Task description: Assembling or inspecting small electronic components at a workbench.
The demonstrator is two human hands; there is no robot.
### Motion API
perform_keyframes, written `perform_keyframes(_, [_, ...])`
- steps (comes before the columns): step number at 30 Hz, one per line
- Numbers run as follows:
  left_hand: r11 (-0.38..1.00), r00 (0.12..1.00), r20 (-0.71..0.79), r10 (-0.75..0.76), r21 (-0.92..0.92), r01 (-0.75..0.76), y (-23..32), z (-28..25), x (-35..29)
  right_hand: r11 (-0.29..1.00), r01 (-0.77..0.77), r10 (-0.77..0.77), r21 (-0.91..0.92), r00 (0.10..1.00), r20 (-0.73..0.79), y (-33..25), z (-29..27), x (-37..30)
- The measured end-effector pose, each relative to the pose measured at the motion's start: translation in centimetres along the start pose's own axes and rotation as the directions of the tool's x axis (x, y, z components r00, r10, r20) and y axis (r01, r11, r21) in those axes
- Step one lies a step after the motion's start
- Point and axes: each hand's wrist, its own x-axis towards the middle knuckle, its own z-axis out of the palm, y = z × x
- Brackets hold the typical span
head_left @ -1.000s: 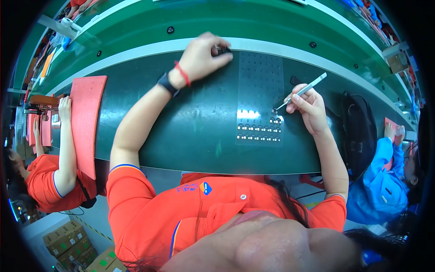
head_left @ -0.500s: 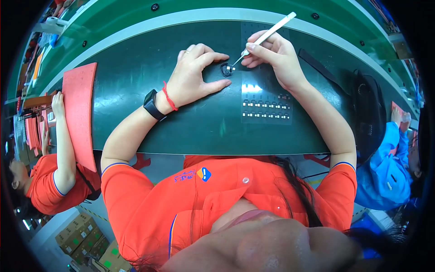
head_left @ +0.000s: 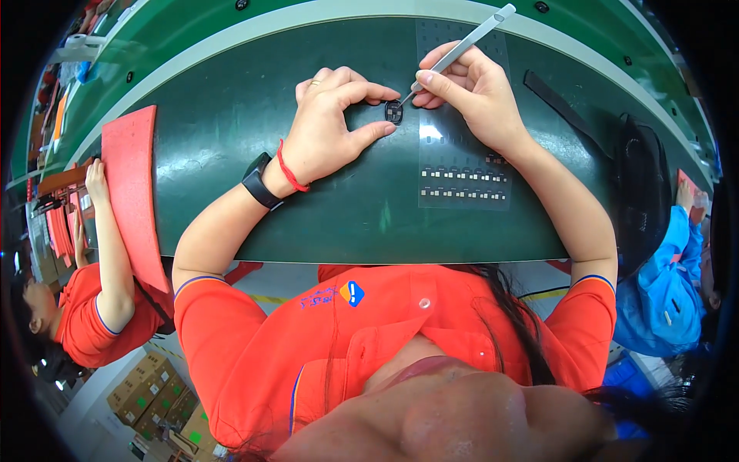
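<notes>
Between the thumb and index fingertips of my left hand, a small black oval part is held at its edges on the green table. My right hand is closed like a pen grip around slim grey tweezers. Their thin tip slants down to the upper part of the oval piece. Tiny squares on that piece are too small to make out. Beneath and beside my right hand lies a clear sheet with rows of tiny pale and dark pieces.
A black strap and a black case lie at the right of the table. A red mat is at the left edge. Co-workers sit on both sides, one in a red shirt, one in blue.
My left thumb and index finger have closed in on the black oval part, which they stood apart from before. The tweezers still reach it, their angle slightly altered. The whole view has shifted a little.
</notes>
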Motion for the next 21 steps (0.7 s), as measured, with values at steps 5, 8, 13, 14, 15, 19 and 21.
perform_keyframes(5, [1.0,1.0,-0.004,-0.008,-0.01,0.008,0.0,0.1,-0.11,1.0,0.011,-0.011,-0.007,1.0,0.012,0.07,-0.07,-0.02])
perform_keyframes(8, [1.0,1.0,-0.004,-0.008,-0.012,0.008,0.0,0.15,-0.09,1.0,0.014,-0.014,-0.004,1.0,0.008,0.04,-0.02,-0.09])
perform_keyframes(13, [1.0,1.0,0.0,-0.008,-0.016,0.008,0.09,0.14,-0.08,1.0,0.014,-0.014,-0.005,1.0,0.004,0.18,-0.05,-0.12])
perform_keyframes(14, [1.0,1.0,0.002,-0.01,-0.016,0.01,0.08,0.13,-0.07,1.0,0.018,-0.018,-0.005,1.0,0.005,0.26,-0.05,-0.1])
perform_keyframes(15, [1.0,1.0,0.005,-0.014,-0.012,0.014,0.04,0.11,-0.06,1.0,0.022,-0.022,-0.005,1.0,0.006,0.33,-0.06,-0.08])
perform_keyframes(19, [1.0,1.0,0.007,-0.018,-0.009,0.018,0.14,0.26,0.07,1.0,0.017,-0.017,-0.001,1.0,-0.003,0.41,-0.14,-0.2])
perform_keyframes(21, [1.0,1.0,0.009,-0.013,-0.003,0.013,0.11,0.27,0.13,1.0,0.022,-0.021,0.006,1.0,-0.003,0.54,-0.21,-0.14])
